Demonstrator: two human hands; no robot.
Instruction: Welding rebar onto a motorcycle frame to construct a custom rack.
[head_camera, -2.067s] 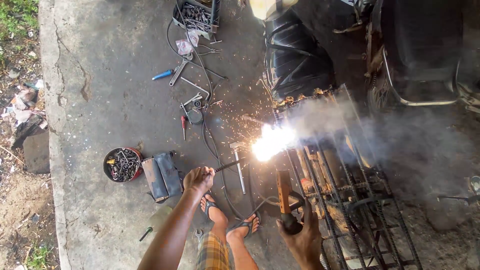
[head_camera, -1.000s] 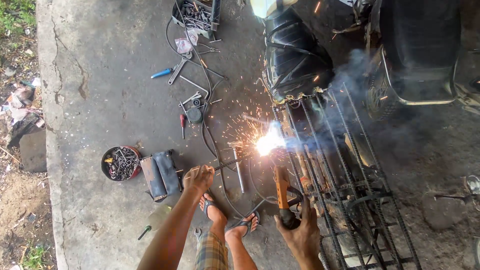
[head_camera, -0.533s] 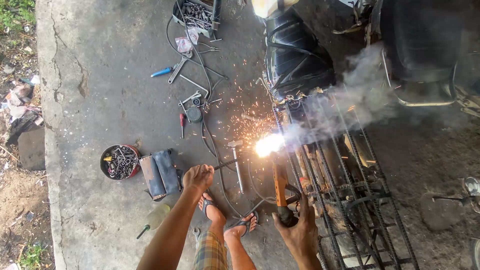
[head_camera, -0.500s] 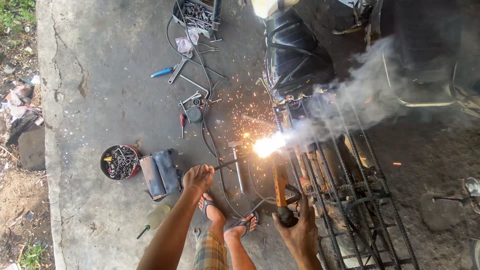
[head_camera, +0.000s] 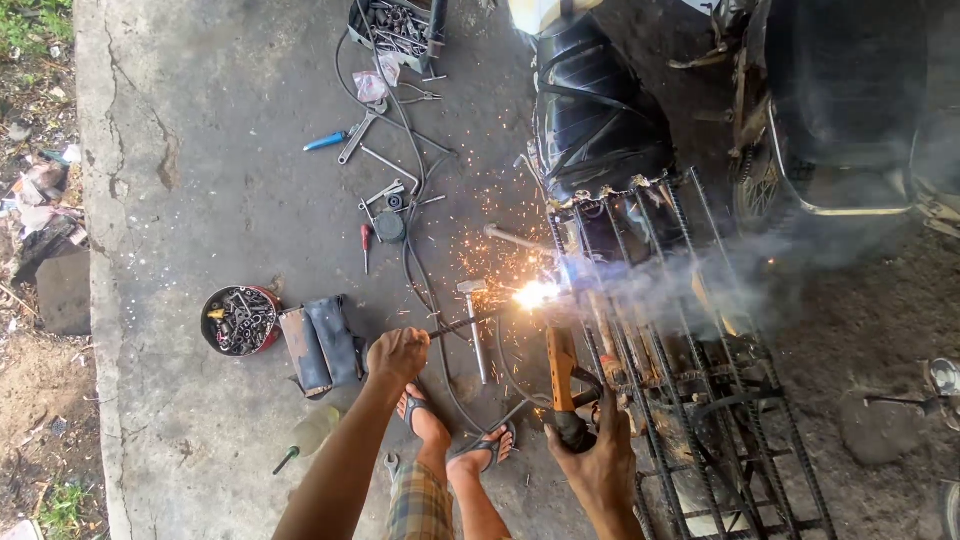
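Left hand (head_camera: 398, 352), fingers curled tight around a thin welding rod (head_camera: 462, 325) that runs up and away to the right, its tip at a bright arc (head_camera: 535, 294) on the edge of a steel bar rack (head_camera: 700, 400). Right hand (head_camera: 598, 468), closed around the dark end of an orange-handled tool (head_camera: 560, 375) that points up toward the arc. A hammer (head_camera: 474, 320) and black cables (head_camera: 420, 270) lie on the concrete between the hands; smoke drifts right over the rack. Left of the left hand: a folded pouch (head_camera: 322, 345) and a red tin of bolts (head_camera: 238, 320).
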